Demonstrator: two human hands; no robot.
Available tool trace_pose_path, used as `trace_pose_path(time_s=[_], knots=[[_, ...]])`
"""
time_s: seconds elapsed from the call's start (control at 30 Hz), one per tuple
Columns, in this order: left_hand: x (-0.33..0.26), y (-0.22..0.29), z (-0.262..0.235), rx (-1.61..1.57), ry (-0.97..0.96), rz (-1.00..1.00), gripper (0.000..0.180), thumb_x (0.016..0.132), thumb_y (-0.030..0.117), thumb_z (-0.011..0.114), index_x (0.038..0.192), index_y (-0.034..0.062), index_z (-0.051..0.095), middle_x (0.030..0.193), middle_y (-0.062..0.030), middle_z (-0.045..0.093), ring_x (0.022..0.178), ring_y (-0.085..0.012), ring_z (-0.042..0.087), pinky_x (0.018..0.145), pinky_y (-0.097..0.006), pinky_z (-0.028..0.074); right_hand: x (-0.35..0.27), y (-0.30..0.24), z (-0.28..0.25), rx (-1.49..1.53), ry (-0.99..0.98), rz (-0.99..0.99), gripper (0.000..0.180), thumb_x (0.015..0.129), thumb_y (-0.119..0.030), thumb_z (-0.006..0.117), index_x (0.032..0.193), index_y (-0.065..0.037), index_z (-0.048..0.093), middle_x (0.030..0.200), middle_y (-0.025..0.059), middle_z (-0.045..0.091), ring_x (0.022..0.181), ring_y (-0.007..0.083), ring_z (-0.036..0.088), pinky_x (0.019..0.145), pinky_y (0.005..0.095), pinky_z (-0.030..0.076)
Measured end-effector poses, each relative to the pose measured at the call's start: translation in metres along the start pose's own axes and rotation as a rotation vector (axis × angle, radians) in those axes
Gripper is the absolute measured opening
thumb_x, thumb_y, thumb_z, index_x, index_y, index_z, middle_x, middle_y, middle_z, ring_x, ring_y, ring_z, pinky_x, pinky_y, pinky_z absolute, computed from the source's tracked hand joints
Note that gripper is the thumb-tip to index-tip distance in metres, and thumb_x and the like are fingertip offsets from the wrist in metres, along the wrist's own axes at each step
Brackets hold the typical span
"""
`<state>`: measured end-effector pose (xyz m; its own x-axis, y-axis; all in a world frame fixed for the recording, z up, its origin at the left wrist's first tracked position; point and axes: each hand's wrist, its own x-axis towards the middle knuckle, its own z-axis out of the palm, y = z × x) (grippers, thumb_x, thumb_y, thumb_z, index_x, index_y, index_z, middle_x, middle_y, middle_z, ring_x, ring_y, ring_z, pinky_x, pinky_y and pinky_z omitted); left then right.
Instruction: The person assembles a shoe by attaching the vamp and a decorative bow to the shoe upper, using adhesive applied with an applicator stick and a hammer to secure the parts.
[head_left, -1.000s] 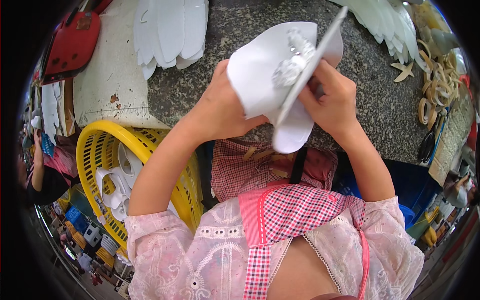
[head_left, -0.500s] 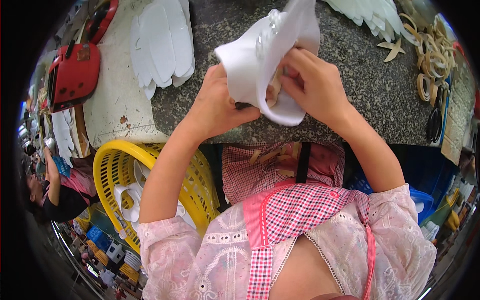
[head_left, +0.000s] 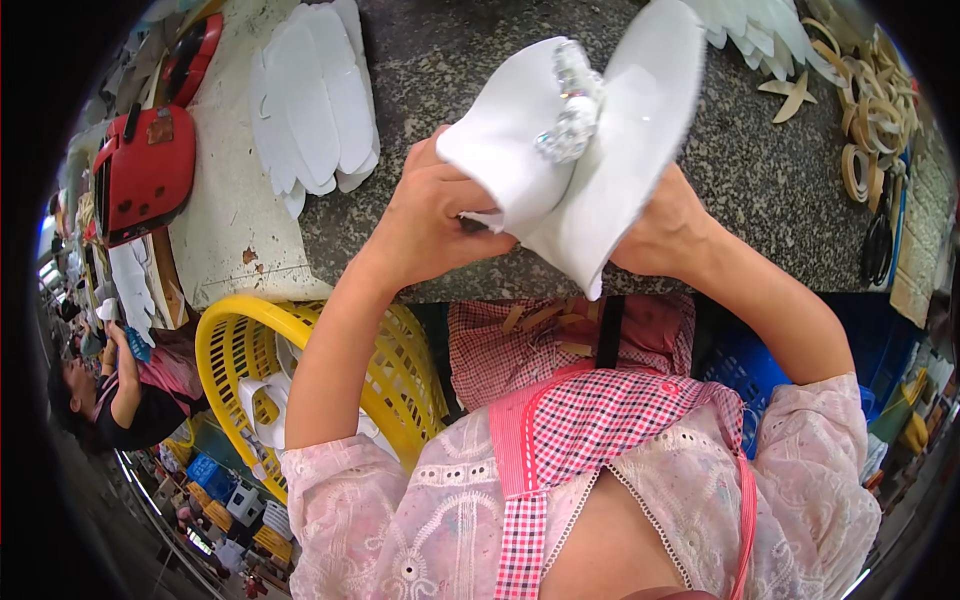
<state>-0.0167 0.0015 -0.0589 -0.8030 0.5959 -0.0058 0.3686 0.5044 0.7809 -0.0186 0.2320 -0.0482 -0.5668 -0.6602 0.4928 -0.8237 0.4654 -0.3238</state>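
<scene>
Head camera looks steeply down, close over the worktable (head_left: 760, 180)

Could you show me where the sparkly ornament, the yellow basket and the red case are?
sparkly ornament (head_left: 570, 105), head view, middle of the beaded cluster on the white piece.
yellow basket (head_left: 225, 345), head view, its near rim.
red case (head_left: 150, 170), head view, centre of its lid.

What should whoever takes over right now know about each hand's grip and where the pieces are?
Left hand: grip shut on the folded white piece, at its left edge.
Right hand: behind the piece, supporting it; its grip is hidden.
The piece is bent double above the stone tabletop, with a sparkly ornament at the crease.
More white cutouts lie on the table; a yellow basket stands lower left.
</scene>
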Motion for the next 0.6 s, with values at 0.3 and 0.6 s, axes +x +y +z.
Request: trace_pose_path(time_s=[0.3,0.6], knots=[[0.005,0.006,-0.007,-0.048,0.048,0.076,0.026,0.068,0.011,0.073,0.093,0.0099,0.067,0.091,-0.0039,0.064,0.099,-0.0242,0.054,0.089,-0.036,0.040,-0.019,0.030,-0.015,0.444,0.030,0.046,0.040,0.076,-0.026,0.068,0.101,0.004,0.058,0.104,0.0182,0.061,0.105,0.0318,0.056,0.085,0.0362,0.047],[0.049,0.116,-0.006,-0.383,0.588,0.009,0.015,0.079,0.018,0.068,0.083,0.0039,0.065,0.061,-0.0026,0.059,0.055,-0.0065,0.053,0.053,-0.020,0.041,-0.004,-0.042,-0.051,1.793,0.595,0.619,0.036,0.079,-0.013,0.061,0.110,0.005,0.055,0.103,0.0156,0.062,0.088,0.0233,0.063,0.081,0.0357,0.052]])
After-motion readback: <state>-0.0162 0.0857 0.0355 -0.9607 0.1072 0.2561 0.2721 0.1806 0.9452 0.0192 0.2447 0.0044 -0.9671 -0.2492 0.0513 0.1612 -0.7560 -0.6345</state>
